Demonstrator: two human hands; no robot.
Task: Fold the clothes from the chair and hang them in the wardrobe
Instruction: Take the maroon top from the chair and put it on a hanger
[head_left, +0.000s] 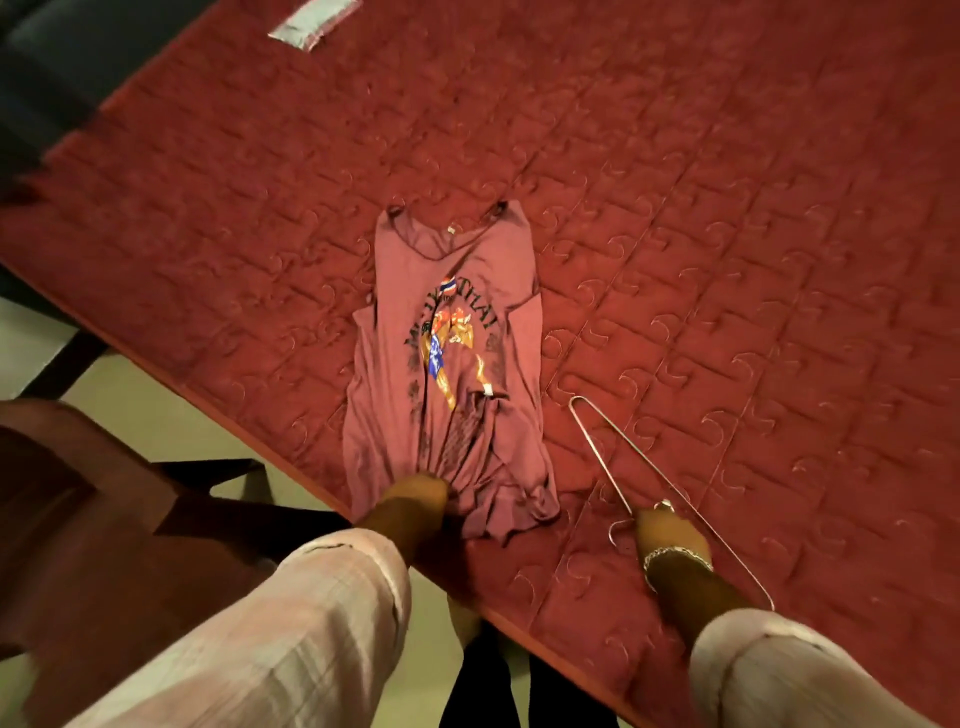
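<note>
A big red bed (675, 182) with a bumpy quilted cover holds a pink tank top (447, 374) lying flat, a thin wire hanger (602, 447) just beside it, and a small shiny packet (311, 26) far off.

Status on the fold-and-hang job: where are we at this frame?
Done: pink printed sleeveless top lies spread on the red quilted bed cover.
In hand: left hand bunches its hem; right hand holds the thin wire hanger.
Left: top isn't on the hanger; no wardrobe in view.
</note>
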